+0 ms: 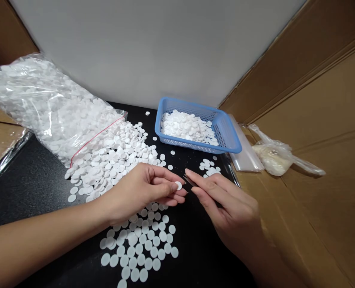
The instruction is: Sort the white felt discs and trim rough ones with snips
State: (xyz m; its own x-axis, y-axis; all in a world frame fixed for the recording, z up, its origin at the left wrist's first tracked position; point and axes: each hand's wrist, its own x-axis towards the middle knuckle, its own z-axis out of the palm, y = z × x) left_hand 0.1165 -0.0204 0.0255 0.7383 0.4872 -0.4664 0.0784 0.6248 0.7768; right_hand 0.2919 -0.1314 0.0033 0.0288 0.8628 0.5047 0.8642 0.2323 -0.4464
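Between its thumb and fingertips, my left hand (156, 188) pinches a small white disc (179, 185). Close by on the right, my right hand (225, 196) grips a small, thin metal tool (189, 181) whose tip points toward that disc. Most of the tool is hidden by my fingers, so I cannot tell its exact kind. Beneath and in front of my left forearm lie many flat white discs (141, 249), mostly in a single layer. A large heap of similar discs (114, 156) spills from a clear plastic zip bag (48, 96) at the left.
Behind my hands stands a blue perforated basket (195, 148) with more white discs inside. A small group of discs (209, 167) lies in front of it. Clear plastic sleeves (247, 154) and a knotted plastic bag (275, 158) rest on cardboard (324, 224) at the right.
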